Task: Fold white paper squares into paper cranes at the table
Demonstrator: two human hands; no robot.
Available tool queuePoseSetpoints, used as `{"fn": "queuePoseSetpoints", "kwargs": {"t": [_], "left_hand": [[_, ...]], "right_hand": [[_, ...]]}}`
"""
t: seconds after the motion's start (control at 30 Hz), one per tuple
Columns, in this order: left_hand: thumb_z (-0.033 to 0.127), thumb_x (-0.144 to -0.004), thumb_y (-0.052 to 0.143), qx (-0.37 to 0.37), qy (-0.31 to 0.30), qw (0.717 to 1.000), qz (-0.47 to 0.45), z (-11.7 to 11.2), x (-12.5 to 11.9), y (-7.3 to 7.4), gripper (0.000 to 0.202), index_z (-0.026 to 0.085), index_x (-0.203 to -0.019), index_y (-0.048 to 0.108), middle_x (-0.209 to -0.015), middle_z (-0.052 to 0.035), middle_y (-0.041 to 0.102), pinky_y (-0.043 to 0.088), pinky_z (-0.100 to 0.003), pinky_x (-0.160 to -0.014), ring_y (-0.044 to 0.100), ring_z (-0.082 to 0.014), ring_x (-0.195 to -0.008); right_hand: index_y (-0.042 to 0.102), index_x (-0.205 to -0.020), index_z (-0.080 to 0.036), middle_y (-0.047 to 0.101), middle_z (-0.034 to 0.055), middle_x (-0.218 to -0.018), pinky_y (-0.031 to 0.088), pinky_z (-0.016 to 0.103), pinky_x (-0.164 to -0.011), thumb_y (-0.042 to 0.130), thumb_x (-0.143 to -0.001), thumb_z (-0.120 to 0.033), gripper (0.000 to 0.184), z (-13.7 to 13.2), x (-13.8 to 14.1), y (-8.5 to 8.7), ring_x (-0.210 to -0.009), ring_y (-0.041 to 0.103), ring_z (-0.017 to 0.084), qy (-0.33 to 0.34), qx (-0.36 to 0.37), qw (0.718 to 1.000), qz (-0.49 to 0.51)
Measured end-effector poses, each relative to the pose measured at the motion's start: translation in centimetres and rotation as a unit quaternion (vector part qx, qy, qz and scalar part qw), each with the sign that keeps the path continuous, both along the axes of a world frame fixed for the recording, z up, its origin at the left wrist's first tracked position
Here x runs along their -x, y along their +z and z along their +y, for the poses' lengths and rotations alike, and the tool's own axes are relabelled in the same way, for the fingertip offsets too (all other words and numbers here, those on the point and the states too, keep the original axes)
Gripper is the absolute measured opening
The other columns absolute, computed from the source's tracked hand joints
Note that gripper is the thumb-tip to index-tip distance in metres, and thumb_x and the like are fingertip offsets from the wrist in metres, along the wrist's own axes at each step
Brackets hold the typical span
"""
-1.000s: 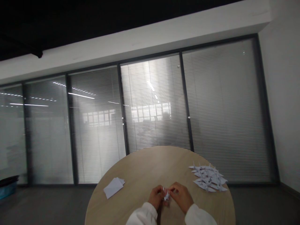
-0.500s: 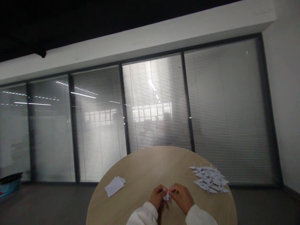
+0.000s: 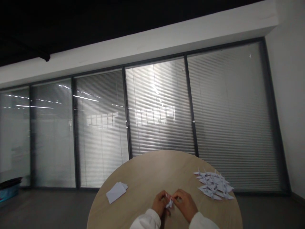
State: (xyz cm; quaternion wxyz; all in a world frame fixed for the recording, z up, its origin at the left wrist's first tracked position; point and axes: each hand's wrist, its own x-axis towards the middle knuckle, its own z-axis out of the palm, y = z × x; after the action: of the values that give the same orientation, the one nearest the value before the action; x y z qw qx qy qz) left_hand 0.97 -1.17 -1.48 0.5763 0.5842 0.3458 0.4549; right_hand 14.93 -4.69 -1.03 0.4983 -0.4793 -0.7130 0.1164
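A small folded white paper piece is between my two hands, above the near part of the round wooden table. My left hand pinches it from the left, fingers curled. From the right, my right hand pinches its upper edge between thumb and forefinger. Its exact folded shape is partly hidden by my fingers. On the right of the table lies a pile of folded paper cranes. A small stack of white paper sheets rests on the left.
Glass partitions with blinds stand behind the table. A blue bin with a dark liner sits on the floor at far left. A white wall rises at the right.
The view has tilted slightly, so everything sits a little lower. Both hands keep their pinch on the paper, with only small finger shifts.
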Motion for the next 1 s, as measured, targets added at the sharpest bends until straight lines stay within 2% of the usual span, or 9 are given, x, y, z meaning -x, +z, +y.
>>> {"fn": "queuePoseSetpoints", "kwargs": {"t": [0.17,0.27,0.43,0.57,0.8,1.0], "left_hand": [[0.051,-0.055,0.062,-0.066,0.046,0.996,0.043,-0.1,0.0,0.2,0.038,0.015,-0.056,0.048,-0.046,0.0016,0.053,0.028,-0.016,-0.028,0.044,-0.0082,-0.035],[0.051,-0.056,0.061,-0.072,0.050,0.995,0.056,-0.1,-0.1,0.3,0.038,0.016,-0.056,0.048,-0.045,0.0013,0.053,0.029,-0.016,-0.030,0.043,-0.0077,-0.034],[0.054,-0.055,0.060,-0.076,0.049,0.993,0.077,-0.2,-0.2,0.5,0.040,0.016,-0.056,0.048,-0.046,0.0003,0.053,0.031,-0.018,-0.032,0.045,-0.0095,-0.038],[0.054,-0.055,0.059,-0.102,0.053,0.989,0.092,-0.3,-0.3,0.4,0.040,0.016,-0.055,0.048,-0.048,0.0004,0.053,0.032,-0.018,-0.034,0.047,-0.0102,-0.042],[0.053,-0.058,0.059,-0.103,0.034,0.990,0.085,-0.7,-0.4,0.7,0.039,0.016,-0.056,0.046,-0.048,0.0018,0.052,0.034,-0.017,-0.037,0.049,-0.0094,-0.042],[0.055,-0.061,0.054,-0.072,0.014,0.994,0.082,-0.6,-0.5,0.3,0.038,0.018,-0.063,0.044,-0.049,0.0019,0.053,0.033,-0.017,-0.032,0.047,-0.0093,-0.039]], "right_hand": [[0.061,-0.065,-0.020,0.062,0.0003,-0.069,0.039,0.021,-0.063,0.050,-0.074,-0.032,0.019,-0.3,-0.1,0.4,-0.067,0.056,0.013,0.022,0.033,0.998,0.053],[0.056,-0.066,-0.020,0.059,-0.0021,-0.062,0.038,0.020,-0.058,0.044,-0.077,-0.037,0.024,0.0,-0.1,0.1,-0.061,0.053,0.012,0.030,0.058,0.994,0.082],[0.047,-0.060,-0.020,0.048,-0.0054,-0.050,0.033,0.019,-0.050,0.032,-0.080,-0.045,0.035,0.3,0.2,-0.7,-0.050,0.045,0.010,0.041,0.100,0.991,0.076],[0.044,-0.060,-0.021,0.045,-0.0056,-0.050,0.033,0.020,-0.051,0.030,-0.079,-0.048,0.036,-0.2,0.4,-0.4,-0.051,0.044,0.011,0.056,0.102,0.992,0.058],[0.044,-0.062,-0.020,0.046,-0.0053,-0.053,0.034,0.021,-0.053,0.030,-0.079,-0.047,0.034,-0.4,0.4,0.0,-0.054,0.044,0.011,0.056,0.091,0.993,0.050],[0.045,-0.063,-0.020,0.051,-0.0036,-0.060,0.036,0.021,-0.060,0.032,-0.081,-0.043,0.032,-0.6,0.5,0.3,-0.062,0.048,0.012,0.059,0.061,0.996,0.031]]}}
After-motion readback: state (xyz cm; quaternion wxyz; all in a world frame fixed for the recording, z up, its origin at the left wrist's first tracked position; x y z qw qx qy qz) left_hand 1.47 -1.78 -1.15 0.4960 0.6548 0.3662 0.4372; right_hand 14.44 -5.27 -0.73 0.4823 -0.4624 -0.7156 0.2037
